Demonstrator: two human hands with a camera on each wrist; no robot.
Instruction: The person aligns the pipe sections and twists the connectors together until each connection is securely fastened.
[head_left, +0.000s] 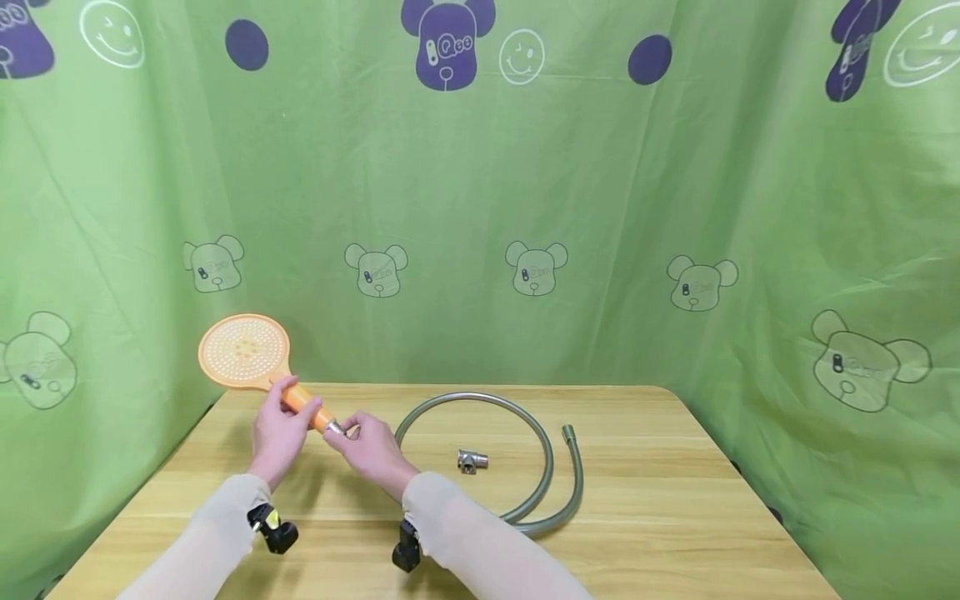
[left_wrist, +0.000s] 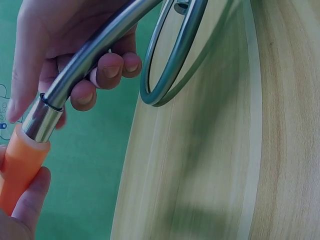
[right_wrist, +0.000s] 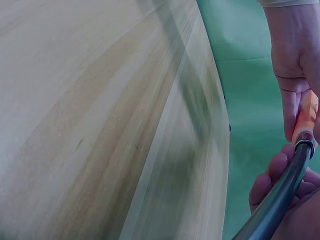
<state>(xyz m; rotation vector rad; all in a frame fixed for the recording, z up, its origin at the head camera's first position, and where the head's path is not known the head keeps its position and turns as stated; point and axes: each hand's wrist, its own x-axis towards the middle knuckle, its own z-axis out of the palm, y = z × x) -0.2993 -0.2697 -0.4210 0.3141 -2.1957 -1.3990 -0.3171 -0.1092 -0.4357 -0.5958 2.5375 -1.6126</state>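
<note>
My left hand [head_left: 279,432] grips the orange handle of a hand shower [head_left: 243,350], its round, pale, perforated face tilted up at the table's back left. At the handle's end, my right hand [head_left: 373,452] pinches the shiny metal nut [left_wrist: 41,121] of a grey shower hose [head_left: 550,457]. That nut sits against the pale rim of the orange handle [left_wrist: 22,162] in the left wrist view; whether its thread is engaged cannot be seen. The hose runs out under the right palm and loops over the table. Part of it is hidden behind the right forearm.
Inside the hose loop lies a small chrome T-shaped fitting [head_left: 471,461]. The hose's free end [head_left: 568,433] points toward the back on the right. All this rests on a wooden table [head_left: 660,500], with a green patterned curtain [head_left: 465,183] behind and at both sides.
</note>
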